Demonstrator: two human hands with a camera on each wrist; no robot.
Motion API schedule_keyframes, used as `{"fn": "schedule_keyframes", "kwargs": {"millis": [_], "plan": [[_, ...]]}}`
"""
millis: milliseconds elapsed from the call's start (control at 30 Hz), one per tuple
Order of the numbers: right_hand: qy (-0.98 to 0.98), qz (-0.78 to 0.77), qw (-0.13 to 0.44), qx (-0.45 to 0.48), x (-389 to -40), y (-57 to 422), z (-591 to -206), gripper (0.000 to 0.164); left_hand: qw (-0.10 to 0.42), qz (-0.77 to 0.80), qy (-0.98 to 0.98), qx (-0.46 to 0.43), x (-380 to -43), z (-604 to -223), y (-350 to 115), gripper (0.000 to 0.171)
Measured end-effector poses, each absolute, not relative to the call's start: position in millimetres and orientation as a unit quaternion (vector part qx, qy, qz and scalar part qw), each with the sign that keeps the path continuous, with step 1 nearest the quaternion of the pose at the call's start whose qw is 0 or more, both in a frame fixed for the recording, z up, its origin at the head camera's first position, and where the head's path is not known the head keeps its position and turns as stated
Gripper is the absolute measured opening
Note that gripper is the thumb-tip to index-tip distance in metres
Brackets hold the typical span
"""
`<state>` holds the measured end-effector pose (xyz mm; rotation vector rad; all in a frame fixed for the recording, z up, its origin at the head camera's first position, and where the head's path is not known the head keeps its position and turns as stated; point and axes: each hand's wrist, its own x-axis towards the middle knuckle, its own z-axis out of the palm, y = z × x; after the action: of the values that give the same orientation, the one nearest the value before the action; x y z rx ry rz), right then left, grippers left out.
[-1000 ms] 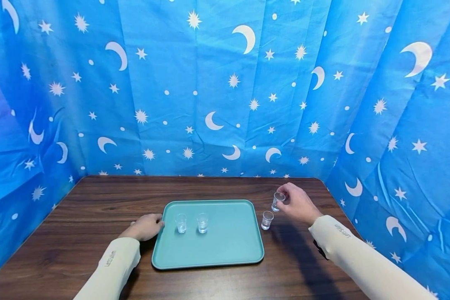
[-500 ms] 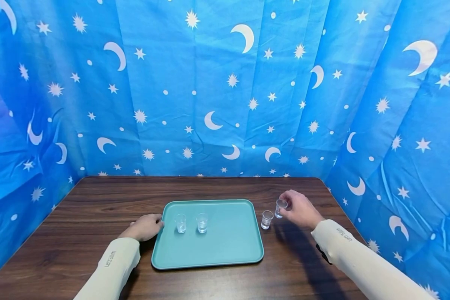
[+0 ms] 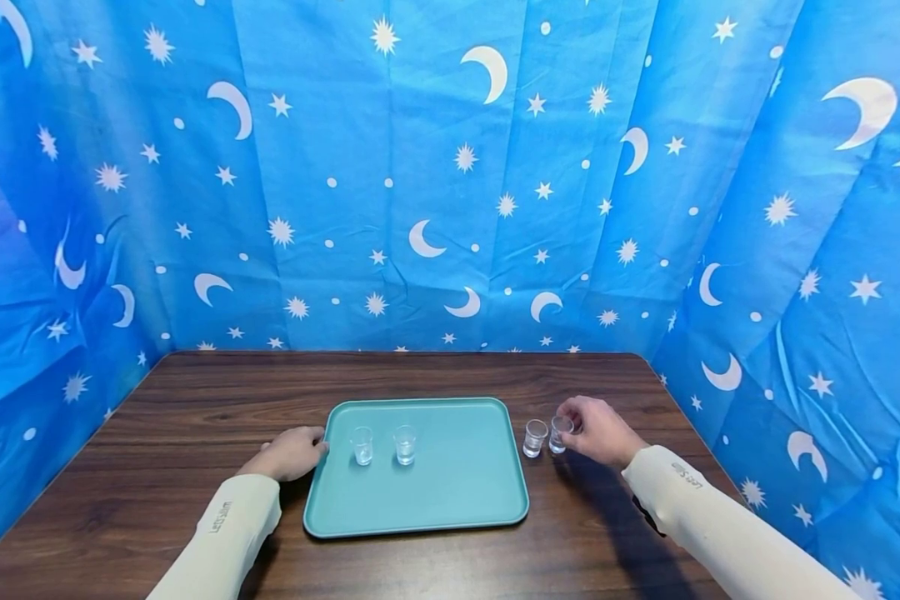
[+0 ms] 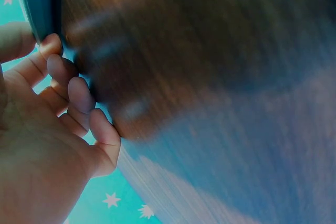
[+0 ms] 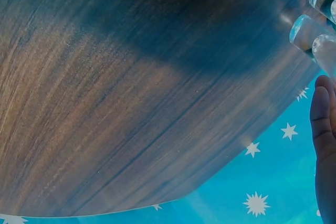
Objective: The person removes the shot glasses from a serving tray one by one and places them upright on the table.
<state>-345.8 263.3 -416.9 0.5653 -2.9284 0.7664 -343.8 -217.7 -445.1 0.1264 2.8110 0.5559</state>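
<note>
With thumb and fingers, my left hand point(image 3: 291, 455) pinches the left rim of a green tray point(image 3: 457, 479); the left wrist view shows the fingers point(image 4: 81, 95) bent at that tray edge point(image 4: 46, 3). Two clear shot glasses, one at the left point(image 3: 362, 447) and one beside it point(image 3: 404, 446), stand upright on the tray. Right of the tray, my right hand point(image 3: 602, 431) holds a clear shot glass point(image 3: 558, 437) at its upper part. Another shot glass point(image 3: 534, 439) stands upright on the table just left of it. Whether the held glass touches the table I cannot tell.
The dark wooden table point(image 3: 217, 392) runs back to a blue curtain point(image 3: 360, 208) with moons and stars. More of this cloth hangs along both sides. Black material shows under the right sleeve point(image 3: 720, 512).
My right hand has brought its shot glass nearer to me, from behind the other glass to right beside it. My left hand stays at the tray rim.
</note>
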Motion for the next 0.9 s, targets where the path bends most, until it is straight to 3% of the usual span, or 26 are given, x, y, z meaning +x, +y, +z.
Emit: {"fn": "schedule_keyframes", "kwargs": {"millis": [567,900], "plan": [[-0.956,0.246,0.020,0.159,-340,259,-421,0.029,0.135,0.189,0.971,0.047,-343,-447,-219,0.047],[-0.948,0.255,0.043,0.185,-340,261,-411,0.037,0.135,0.189,0.971,0.048,-344,-449,-220,0.046]]}}
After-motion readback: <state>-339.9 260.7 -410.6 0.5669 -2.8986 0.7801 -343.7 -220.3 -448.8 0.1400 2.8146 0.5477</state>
